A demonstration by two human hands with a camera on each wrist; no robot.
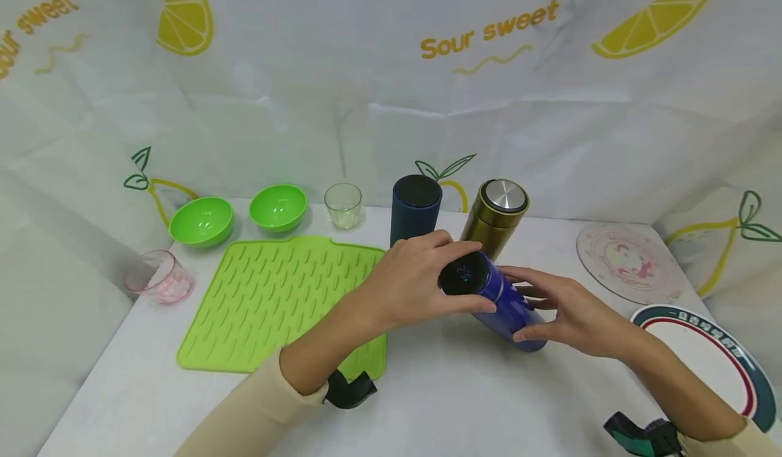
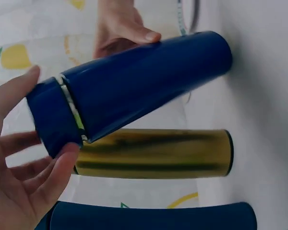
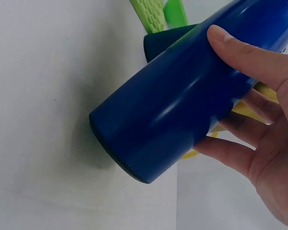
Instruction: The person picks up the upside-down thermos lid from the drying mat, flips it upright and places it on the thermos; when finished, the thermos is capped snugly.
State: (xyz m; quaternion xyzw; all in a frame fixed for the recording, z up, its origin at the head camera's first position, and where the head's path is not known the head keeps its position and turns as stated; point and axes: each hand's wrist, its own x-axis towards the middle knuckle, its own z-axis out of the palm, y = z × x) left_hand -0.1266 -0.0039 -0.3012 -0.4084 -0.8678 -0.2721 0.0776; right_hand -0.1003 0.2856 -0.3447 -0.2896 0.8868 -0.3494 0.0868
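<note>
A blue vacuum flask [image 1: 512, 313] is held tilted over the white table, its dark-topped lid [image 1: 463, 275] leaning up and left. My left hand [image 1: 411, 279] grips this lid, thumb on one side and fingers on the other. Around the lower body my right hand [image 1: 577, 313] holds the flask between thumb and fingers. In the left wrist view a silvery ring [image 2: 73, 108] shows between lid and body. Behind the flask stand a dark blue flask [image 1: 415, 211] and a gold flask [image 1: 496, 218] with a steel-topped lid.
A green drying mat [image 1: 277, 301] lies left. Behind it are two green bowls [image 1: 201, 221] and a clear glass [image 1: 343, 206]; a pink-patterned glass [image 1: 160, 278] is at far left. On the right lie a pink round mat [image 1: 629, 261] and a white plate with a dark rim [image 1: 702, 369].
</note>
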